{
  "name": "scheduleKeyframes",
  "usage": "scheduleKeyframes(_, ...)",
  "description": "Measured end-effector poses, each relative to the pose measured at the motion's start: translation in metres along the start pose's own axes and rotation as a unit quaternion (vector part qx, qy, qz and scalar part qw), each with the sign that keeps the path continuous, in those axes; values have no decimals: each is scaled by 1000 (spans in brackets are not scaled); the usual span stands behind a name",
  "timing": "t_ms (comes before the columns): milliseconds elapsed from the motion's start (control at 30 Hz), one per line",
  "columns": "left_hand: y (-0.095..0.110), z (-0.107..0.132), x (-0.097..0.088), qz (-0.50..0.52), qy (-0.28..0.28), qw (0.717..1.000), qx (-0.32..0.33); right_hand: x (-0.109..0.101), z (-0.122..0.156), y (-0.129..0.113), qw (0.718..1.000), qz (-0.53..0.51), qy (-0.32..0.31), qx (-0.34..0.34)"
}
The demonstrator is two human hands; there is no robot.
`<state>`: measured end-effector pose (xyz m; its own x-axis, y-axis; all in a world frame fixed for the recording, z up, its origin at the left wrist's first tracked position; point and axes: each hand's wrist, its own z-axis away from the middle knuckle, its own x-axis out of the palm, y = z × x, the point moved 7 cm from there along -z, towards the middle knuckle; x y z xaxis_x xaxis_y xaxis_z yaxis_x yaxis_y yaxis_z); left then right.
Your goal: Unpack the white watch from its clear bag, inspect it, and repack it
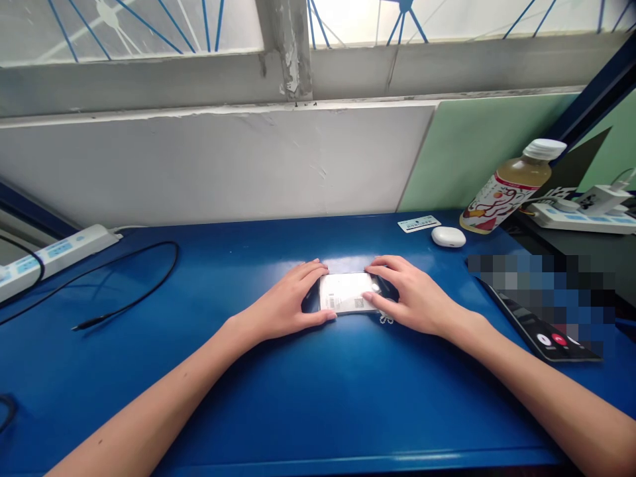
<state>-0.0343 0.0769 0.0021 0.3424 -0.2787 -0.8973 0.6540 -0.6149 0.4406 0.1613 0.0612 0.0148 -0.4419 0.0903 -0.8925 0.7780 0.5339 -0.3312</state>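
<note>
Blue desktop [348, 411], with the drink bottle [507, 199] taken as landmark. Flat white-faced slab [346, 293] lay on the desktop, left of the drink bottle and nearer the front edge, printed face up. Long axis ran left to right, one short end toward the left hand [293, 301], the other toward the right hand [415, 298]; could not tell which end was its top. Left hand pinched its end across the width, fingers at the far edge, thumb at the near one. Right hand gripped the other end, forefinger at the far edge, thumb over the printed face. Beaded charm [386, 318] showed below the right thumb. Drink bottle was capped, pale amber liquid up to its shoulder. White rounded case [448, 236] sat closed just left of the bottle's base, contents hidden.
</note>
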Motion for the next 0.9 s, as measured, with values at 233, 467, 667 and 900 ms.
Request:
scheduleKeyframes(233, 1, -1, -2, -2, 11, 1000, 5, 2, 0, -4, 999, 2, -17, -34)
scheduleKeyframes(467, 3, -2, -3, -12, 18, 1000, 3, 5, 1, 1, 997, -38, -64, 22)
scheduleKeyframes(667, -1, 0, -6, 0, 28, 1000, -10, 0, 0, 9, 999, -5, -44, -21)
scheduleKeyframes(900, 5, 0, -12, -20, 77, 996, 32, -6, -2, 7, 998, 6, -12, -66)
